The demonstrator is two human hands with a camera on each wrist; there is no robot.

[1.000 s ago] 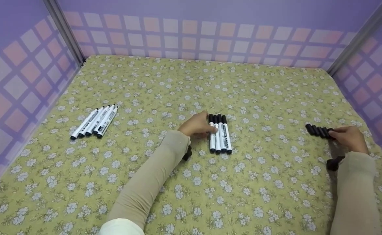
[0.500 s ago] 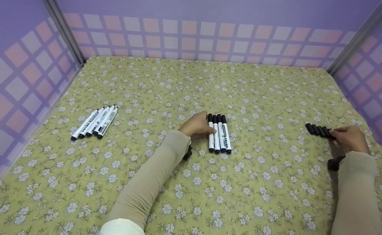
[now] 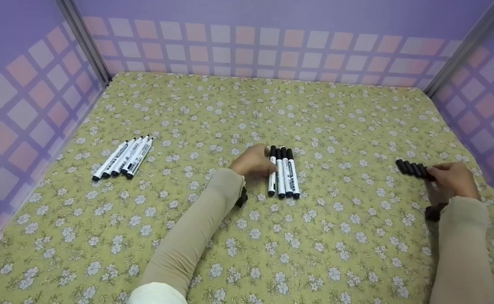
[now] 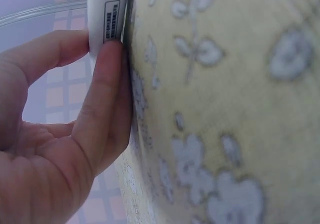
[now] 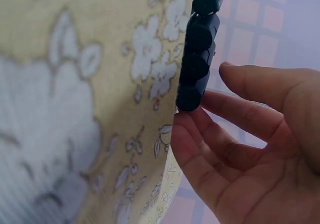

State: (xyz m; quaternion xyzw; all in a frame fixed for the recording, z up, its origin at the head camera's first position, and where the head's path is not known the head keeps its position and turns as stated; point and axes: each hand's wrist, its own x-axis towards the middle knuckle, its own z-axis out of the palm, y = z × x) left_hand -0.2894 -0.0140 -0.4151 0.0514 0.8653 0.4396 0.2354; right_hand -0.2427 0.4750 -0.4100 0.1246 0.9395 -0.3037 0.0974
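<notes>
In the head view, my left hand (image 3: 253, 161) pinches the leftmost marker (image 3: 272, 181) of a row of several white markers with black caps (image 3: 290, 154). The left wrist view shows the thumb and fingertips against the white barrel (image 4: 107, 9); the marker's far part is out of that view. Over on the right, my right hand (image 3: 456, 179) is at the end of a row of loose black caps (image 3: 409, 168). Its fingers touch the nearest cap (image 5: 190, 98) in the right wrist view, while the thumb stands apart from it.
Several uncapped white markers (image 3: 124, 158) lie slanted in a group on the left. A yellow flowered cloth (image 3: 335, 253) covers the table. Purple checked walls (image 3: 263, 46) bound the back and both sides.
The lower end of the leftmost marker has swung slightly left, leaving a small gap from its neighbour. My right hand and the caps have hardly moved.
</notes>
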